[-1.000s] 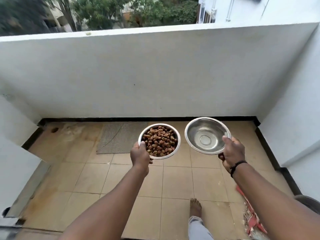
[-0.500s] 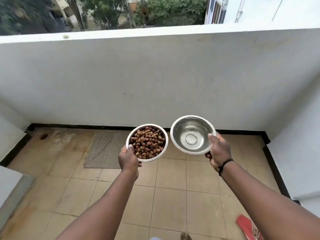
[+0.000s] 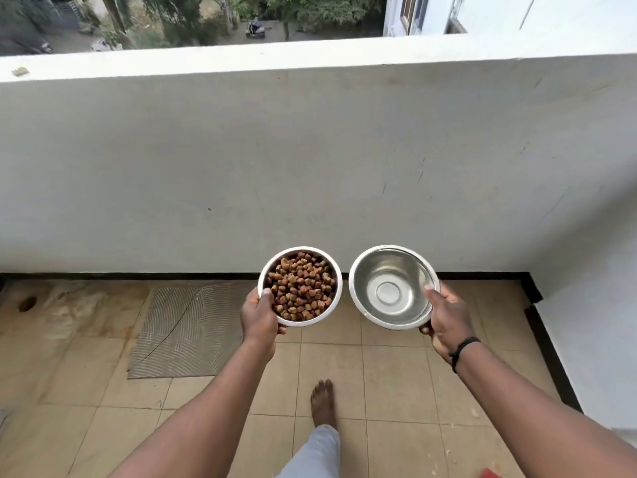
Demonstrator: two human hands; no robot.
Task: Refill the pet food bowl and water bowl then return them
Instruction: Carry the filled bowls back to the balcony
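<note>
Two steel bowls are held side by side in the air over a tiled balcony floor. The food bowl, full of brown kibble, is gripped at its near-left rim by my left hand, thumb on the rim. The water bowl holds clear water and is gripped at its near-right rim by my right hand, which wears a black wristband. Both bowls are level and a small gap separates them.
A white parapet wall stands straight ahead, with another white wall on the right. A grey ribbed mat lies on the tiles at left. A bare foot is below the bowls. Something red lies at bottom right.
I have stepped closer to the parapet wall, which now fills more of the view. Both hands keep the same grip on the bowls, and a foot has come forward beneath them.
</note>
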